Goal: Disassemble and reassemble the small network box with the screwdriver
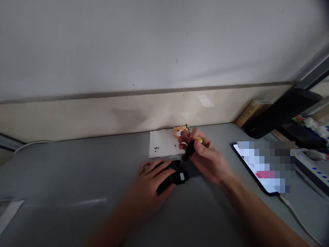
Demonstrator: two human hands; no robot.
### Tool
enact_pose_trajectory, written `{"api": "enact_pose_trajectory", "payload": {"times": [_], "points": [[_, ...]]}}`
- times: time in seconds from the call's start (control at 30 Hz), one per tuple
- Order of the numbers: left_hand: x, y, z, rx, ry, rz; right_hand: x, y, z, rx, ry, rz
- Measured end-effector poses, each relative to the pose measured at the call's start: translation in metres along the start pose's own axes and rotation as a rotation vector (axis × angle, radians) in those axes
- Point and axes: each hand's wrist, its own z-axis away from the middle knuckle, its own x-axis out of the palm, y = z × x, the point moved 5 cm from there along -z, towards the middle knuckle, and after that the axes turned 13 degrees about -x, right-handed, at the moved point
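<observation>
My left hand (pixel 154 180) lies over a black device (pixel 178 177) with a small white label. Its fingers curl round the device and hold it on the grey table. In my right hand (pixel 212 157) is a screwdriver (pixel 189 150) with a dark handle and a yellow end, gripped between thumb and fingers and tilted down towards the device. Whether its tip touches the device cannot be made out. Behind the hands, several tiny dark screws (pixel 156 148) sit on a white sheet of paper (pixel 163 139). An orange and white animal-faced item (pixel 177 131) rests at the sheet's back edge.
To the right, a lit tablet or phone (pixel 264 168) lies with a white cable (pixel 293 209) plugged in. Beyond it are a white power strip (pixel 312 168), a black cylindrical object (pixel 280 111) and a yellowish box (pixel 252 111). A wall (pixel 84 120) runs along the table's back.
</observation>
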Motion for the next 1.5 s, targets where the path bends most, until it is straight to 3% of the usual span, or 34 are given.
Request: {"api": "enact_pose_trajectory", "payload": {"times": [0.2,0.37,0.5,0.67,0.83,1.17,1.37,1.5], "points": [[-0.0044,-0.0017,-0.0007,0.034,-0.006,0.013,-0.0031,0.0077,-0.0014,-0.015,-0.079,0.099],[-0.0008,-0.0014,-0.0008,0.002,-0.046,-0.023,0.0024,0.006,-0.001,0.014,-0.021,-0.027],[0.0018,-0.001,0.0001,-0.017,-0.062,-0.017,-0.0017,0.0023,0.0007,-0.015,0.052,0.01],[0.002,-0.0014,-0.0002,-0.013,-0.057,-0.011,-0.0032,0.0046,-0.0032,-0.043,0.021,0.111],[0.001,-0.0008,0.0001,-0.005,-0.045,-0.024,0.0004,0.0038,-0.0045,0.021,0.036,0.008],[-0.0002,0.0023,-0.0012,0.005,-0.062,-0.039,-0.003,0.0056,-0.0027,-0.06,0.058,0.107],[-0.0007,0.002,-0.0003,0.032,-0.026,-0.045,0.0005,0.0036,-0.0013,0.031,0.09,-0.043],[0.0002,0.0016,-0.0006,0.032,-0.019,-0.058,-0.0026,0.0051,0.0005,0.068,0.018,0.008]]}}
